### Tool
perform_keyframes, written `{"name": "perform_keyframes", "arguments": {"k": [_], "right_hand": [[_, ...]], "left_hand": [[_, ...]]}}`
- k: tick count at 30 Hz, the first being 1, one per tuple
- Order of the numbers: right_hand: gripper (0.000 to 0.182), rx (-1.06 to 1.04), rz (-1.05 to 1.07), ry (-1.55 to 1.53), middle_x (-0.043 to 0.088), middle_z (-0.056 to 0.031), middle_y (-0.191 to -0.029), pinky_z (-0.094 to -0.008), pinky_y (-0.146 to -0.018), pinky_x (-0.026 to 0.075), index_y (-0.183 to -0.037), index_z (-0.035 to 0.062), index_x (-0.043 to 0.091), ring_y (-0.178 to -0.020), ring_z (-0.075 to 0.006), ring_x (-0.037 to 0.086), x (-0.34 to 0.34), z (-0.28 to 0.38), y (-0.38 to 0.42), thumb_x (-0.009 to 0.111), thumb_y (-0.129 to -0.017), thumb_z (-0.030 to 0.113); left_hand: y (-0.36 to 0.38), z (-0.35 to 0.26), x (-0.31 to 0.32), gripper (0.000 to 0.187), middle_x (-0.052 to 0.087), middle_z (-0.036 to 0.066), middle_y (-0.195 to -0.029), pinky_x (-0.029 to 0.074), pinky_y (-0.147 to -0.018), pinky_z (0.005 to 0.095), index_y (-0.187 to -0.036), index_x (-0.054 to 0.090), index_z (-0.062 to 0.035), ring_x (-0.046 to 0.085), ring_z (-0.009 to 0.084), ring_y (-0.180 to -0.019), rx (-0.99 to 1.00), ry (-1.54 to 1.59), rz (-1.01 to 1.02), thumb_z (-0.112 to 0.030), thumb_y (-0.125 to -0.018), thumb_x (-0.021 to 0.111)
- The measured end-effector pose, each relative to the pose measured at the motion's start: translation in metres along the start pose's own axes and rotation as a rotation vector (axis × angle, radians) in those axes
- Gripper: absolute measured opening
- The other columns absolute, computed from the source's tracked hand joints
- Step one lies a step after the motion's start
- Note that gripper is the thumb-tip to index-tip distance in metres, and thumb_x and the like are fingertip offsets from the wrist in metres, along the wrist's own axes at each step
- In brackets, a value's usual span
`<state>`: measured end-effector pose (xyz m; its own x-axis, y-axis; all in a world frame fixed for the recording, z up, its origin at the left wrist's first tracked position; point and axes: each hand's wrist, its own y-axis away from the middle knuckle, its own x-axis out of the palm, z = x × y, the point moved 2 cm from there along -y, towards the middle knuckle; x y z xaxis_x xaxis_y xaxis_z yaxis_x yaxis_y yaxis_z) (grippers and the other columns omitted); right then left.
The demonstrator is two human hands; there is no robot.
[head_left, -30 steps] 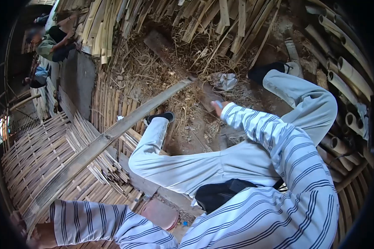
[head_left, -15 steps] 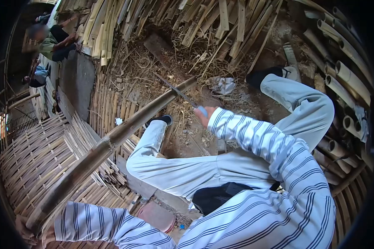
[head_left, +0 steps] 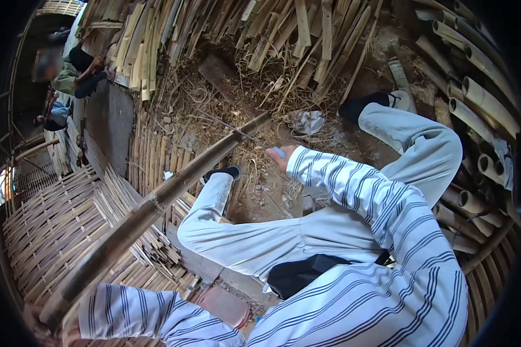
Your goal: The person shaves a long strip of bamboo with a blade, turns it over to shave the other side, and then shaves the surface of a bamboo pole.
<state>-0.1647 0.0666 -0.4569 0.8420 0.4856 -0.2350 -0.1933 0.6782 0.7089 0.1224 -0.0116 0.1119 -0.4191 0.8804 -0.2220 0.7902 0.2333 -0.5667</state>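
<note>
A long brown bamboo piece (head_left: 156, 202) slants from the lower left up to the middle of the view. At its lower end is my left hand (head_left: 69, 331), closed around the bamboo and partly lost at the dark image edge. My right hand (head_left: 282, 160) is wrapped round the pale handle of a knife (head_left: 231, 126). The thin blade lies across the bamboo near its upper end, pointing up and left. Both striped sleeves reach toward the hands, and my legs are spread on either side of the bamboo's far end.
Split bamboo strips (head_left: 304, 26) are piled at the top. Hollow bamboo poles (head_left: 480, 101) lie at the right. A woven bamboo panel (head_left: 52, 231) is on the left. Crumpled plastic (head_left: 308, 122) lies among shavings. Another person (head_left: 75, 75) sits at the upper left.
My right hand has moved slightly left, and the knife blade now lies flatter, with its tip further left. The bamboo's far end has shifted slightly down and left. The whole view has shifted a little.
</note>
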Motion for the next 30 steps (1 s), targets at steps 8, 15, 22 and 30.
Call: {"name": "perform_keyframes", "arguments": {"k": [8,15,22,30], "right_hand": [[0.055,-0.380,-0.003,-0.080,0.055,-0.0095,-0.049,-0.0404,-0.050,0.050,-0.098,0.0086,0.058,-0.046,-0.0302,0.060,-0.015,0.079,0.108,0.034,-0.093,0.058],[0.055,-0.430,-0.192,0.123,0.066,-0.0215,-0.091,-0.0446,-0.079,0.050,-0.119,0.0080,0.057,-0.087,-0.0375,0.064,0.032,-0.006,-0.005,0.033,-0.094,0.051],[0.065,-0.075,-0.064,-0.043,0.063,-0.0249,-0.082,-0.0473,-0.078,0.046,-0.096,0.0034,0.064,-0.083,-0.0413,0.061,-0.003,0.028,0.026,0.029,-0.092,0.058],[0.049,-0.239,-0.015,-0.033,0.065,-0.0191,-0.074,-0.0430,-0.074,0.051,-0.102,0.0069,0.057,-0.078,-0.0363,0.065,0.009,0.022,0.046,0.035,-0.095,0.050]], "left_hand": [[-0.009,0.024,0.013,0.021,0.049,0.004,-0.061,0.044,-0.058,0.0330,-0.070,0.041,-0.0067,0.053,0.0223,-0.056,0.045,0.002,-0.074,0.002,-0.089,0.036],[-0.010,0.020,0.013,0.021,0.051,0.005,-0.061,0.045,-0.059,0.0349,-0.068,0.042,-0.0068,0.053,0.0253,-0.055,0.073,0.013,-0.133,0.002,-0.087,0.038],[0.012,-0.004,0.001,0.024,0.047,0.001,-0.056,0.040,-0.054,0.0305,-0.063,0.040,-0.0100,0.048,0.0207,-0.049,0.118,-0.043,-0.310,-0.004,-0.086,0.040],[0.024,-0.016,-0.016,0.029,0.043,-0.003,-0.050,0.036,-0.048,0.0254,-0.057,0.038,-0.0137,0.042,0.0154,-0.042,0.147,-0.012,-0.415,-0.011,-0.085,0.042]]}}
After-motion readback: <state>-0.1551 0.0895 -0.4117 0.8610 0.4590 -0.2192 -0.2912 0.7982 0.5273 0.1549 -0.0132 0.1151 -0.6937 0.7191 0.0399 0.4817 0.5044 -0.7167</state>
